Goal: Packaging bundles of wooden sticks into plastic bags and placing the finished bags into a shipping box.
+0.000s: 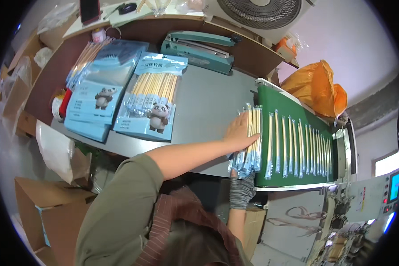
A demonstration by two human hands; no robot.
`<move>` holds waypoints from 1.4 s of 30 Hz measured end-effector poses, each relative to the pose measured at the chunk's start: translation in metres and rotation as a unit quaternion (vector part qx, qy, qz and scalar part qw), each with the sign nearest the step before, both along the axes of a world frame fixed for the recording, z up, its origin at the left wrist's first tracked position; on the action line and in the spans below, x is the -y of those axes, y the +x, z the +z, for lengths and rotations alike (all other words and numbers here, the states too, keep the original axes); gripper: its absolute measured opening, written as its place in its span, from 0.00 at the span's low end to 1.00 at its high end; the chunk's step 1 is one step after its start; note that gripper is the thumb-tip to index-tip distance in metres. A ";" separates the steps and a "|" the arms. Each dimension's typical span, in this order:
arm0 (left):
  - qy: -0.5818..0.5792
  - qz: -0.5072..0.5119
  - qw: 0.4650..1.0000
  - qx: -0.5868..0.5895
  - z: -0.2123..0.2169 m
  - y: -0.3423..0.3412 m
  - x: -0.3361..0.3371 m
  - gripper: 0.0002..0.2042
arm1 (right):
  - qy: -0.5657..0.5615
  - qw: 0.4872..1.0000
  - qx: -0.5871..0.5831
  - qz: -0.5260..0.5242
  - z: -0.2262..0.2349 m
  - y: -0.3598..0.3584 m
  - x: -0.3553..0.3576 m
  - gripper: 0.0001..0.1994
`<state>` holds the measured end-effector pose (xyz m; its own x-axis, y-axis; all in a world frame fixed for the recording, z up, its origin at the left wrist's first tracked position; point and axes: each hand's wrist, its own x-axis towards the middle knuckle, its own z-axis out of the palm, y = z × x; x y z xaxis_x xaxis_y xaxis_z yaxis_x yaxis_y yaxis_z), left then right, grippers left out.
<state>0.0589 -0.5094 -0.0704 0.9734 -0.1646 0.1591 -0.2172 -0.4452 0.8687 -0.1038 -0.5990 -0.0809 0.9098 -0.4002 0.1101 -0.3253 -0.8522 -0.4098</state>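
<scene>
A bundle of wrapped chopsticks (254, 153) stands between my hands at the left edge of the green conveyor belt (277, 181). My left hand (240, 133) is bare and closed against the bundle's left side, its thumb across the sticks. Below, my right hand (242, 191), in a grey knitted glove, grips the bundle's lower blue ends; its fingertips are partly hidden. Single wrapped pairs of chopsticks (284, 144) lie in a spaced row along the belt. A filled clear-and-blue bag of chopsticks (153, 95) with a panda print lies on the grey table (199, 106).
Flat blue panda bags (93, 99) are stacked at the left, with loose wrapped chopsticks (82, 62) behind them. A teal bag sealer (197, 51) stands at the back. An orange plastic bag (317, 86) sits beyond the belt. Cardboard boxes (53, 213) stand at lower left.
</scene>
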 end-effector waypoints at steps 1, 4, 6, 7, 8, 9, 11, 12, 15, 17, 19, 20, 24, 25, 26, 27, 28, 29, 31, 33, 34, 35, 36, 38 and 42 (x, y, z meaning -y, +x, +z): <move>-0.009 0.010 1.000 -0.005 -0.003 0.003 0.010 0.42 | -0.008 1.000 0.018 0.022 0.002 0.007 -0.004 0.51; -0.043 0.023 0.999 0.015 -0.008 0.008 0.027 0.44 | 0.017 0.996 0.009 0.082 -0.004 0.044 0.003 0.51; -0.052 0.007 0.998 0.023 -0.008 0.009 0.012 0.45 | 0.027 0.970 0.100 0.219 -0.011 0.061 -0.006 0.49; -0.060 -0.014 0.998 0.032 -0.008 0.010 0.001 0.46 | 0.031 0.969 0.100 0.224 -0.013 0.065 -0.012 0.49; -0.057 -0.009 0.998 0.030 -0.012 0.014 -0.011 0.46 | 0.075 0.968 0.043 0.234 0.004 0.067 -0.034 0.48; -0.052 0.009 0.997 0.053 -0.015 0.018 -0.025 0.46 | 0.118 0.963 -0.012 0.243 0.014 0.068 -0.047 0.46; -0.038 0.030 0.996 0.072 -0.020 0.026 -0.059 0.47 | 0.082 0.947 -0.118 0.289 0.026 0.075 -0.066 0.41; -0.013 0.042 0.997 0.060 -0.016 0.027 -0.079 0.47 | 0.054 0.939 -0.076 0.332 0.029 0.076 -0.071 0.38; 0.066 0.061 0.996 0.028 0.001 0.020 -0.116 0.46 | -0.027 0.903 -0.007 0.430 0.052 0.065 -0.065 0.32; 0.116 0.070 0.991 0.013 0.014 0.015 -0.130 0.46 | -0.086 0.871 0.022 0.483 0.083 0.067 -0.048 0.29; 0.224 0.071 0.971 -0.035 0.024 0.000 -0.128 0.44 | 0.064 0.895 -0.006 0.441 0.117 0.071 -0.014 0.23; 0.218 0.048 0.975 -0.025 0.029 -0.002 -0.119 0.44 | 0.116 0.925 0.043 0.359 0.123 0.077 0.015 0.22; 0.275 0.027 0.961 0.005 0.030 -0.008 -0.105 0.43 | -0.107 0.977 0.160 0.087 0.100 0.130 0.219 0.22; 0.266 0.027 0.964 0.014 0.028 -0.006 -0.101 0.43 | -0.197 0.972 0.123 -0.033 0.087 0.131 0.292 0.25; 0.262 0.015 0.965 0.024 0.028 -0.004 -0.098 0.43 | -0.312 0.942 0.082 -0.095 0.072 0.111 0.378 0.26; 0.256 0.010 0.966 0.030 0.028 -0.003 -0.098 0.43 | -0.417 0.896 0.037 -0.149 0.061 0.092 0.432 0.28; 0.266 0.015 0.964 0.018 0.026 -0.007 -0.111 0.43 | -0.300 0.924 0.033 -0.233 0.059 0.102 0.414 0.30; 0.273 0.018 0.962 0.008 0.027 -0.013 -0.123 0.43 | -0.180 0.932 0.024 -0.315 0.064 0.108 0.395 0.31; 0.268 0.008 0.963 0.018 0.028 -0.018 -0.132 0.43 | -0.133 0.963 0.044 -0.228 0.064 0.096 0.424 0.32; 0.263 0.039 0.964 0.025 0.028 -0.023 -0.143 0.43 | -0.038 0.992 0.041 -0.115 0.075 0.102 0.393 0.30; 0.251 0.057 0.965 0.042 0.022 -0.026 -0.148 0.42 | -0.092 0.992 0.083 -0.011 0.058 0.102 0.383 0.27; 0.252 0.064 0.965 0.040 0.021 -0.027 -0.152 0.42 | -0.077 0.994 0.078 0.001 0.057 0.107 0.333 0.25; 0.260 0.075 0.962 0.037 0.020 -0.029 -0.154 0.42 | -0.109 0.989 0.084 0.047 0.069 0.103 0.267 0.24; 0.282 0.074 0.956 0.033 0.023 -0.026 -0.146 0.40 | -0.087 0.987 0.102 0.090 0.082 0.080 0.178 0.24; 0.263 0.072 0.962 0.023 0.024 -0.026 -0.122 0.36 | -0.191 0.965 0.107 0.144 0.095 0.059 0.033 0.28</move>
